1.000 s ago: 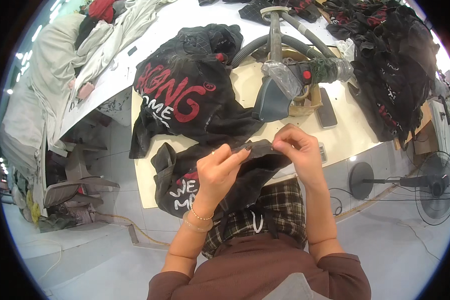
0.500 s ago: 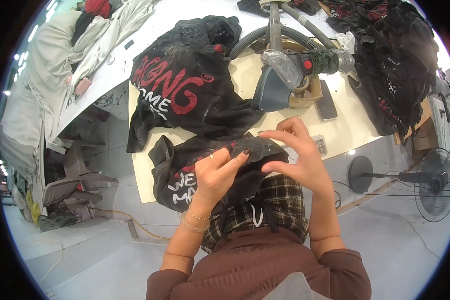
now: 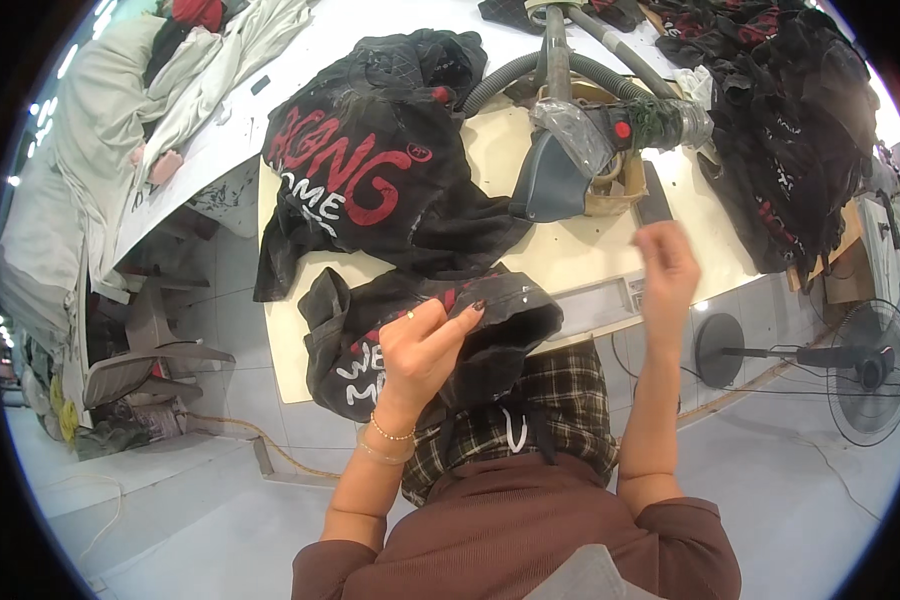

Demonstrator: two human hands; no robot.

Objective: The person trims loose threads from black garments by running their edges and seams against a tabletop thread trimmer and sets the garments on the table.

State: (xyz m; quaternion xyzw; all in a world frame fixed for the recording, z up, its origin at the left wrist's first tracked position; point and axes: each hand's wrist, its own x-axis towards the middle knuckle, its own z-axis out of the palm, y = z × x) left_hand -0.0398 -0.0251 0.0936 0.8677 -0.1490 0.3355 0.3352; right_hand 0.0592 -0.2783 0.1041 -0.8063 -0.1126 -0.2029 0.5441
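A black garment with red and white lettering lies bunched at the near edge of the pale table, partly over my lap. My left hand is closed in a pinch at its upper fold, thumb and finger pressed together on the cloth. The garment's open hem gapes to the right of those fingertips. Off to the right, my right hand is raised over the table near a dark phone-like slab. Motion blurs its curled fingers, so whether they hold anything cannot be made out.
A second black printed garment lies behind. A hose-fed device with a blue-grey nozzle hangs over a basket. More dark garments are heaped at right, near a standing fan. A chair stands at left.
My right hand has left the garment's hem and swung right and up, its spread fingers curling in. My left hand has shifted slightly left, and the garment's right end has drawn in.
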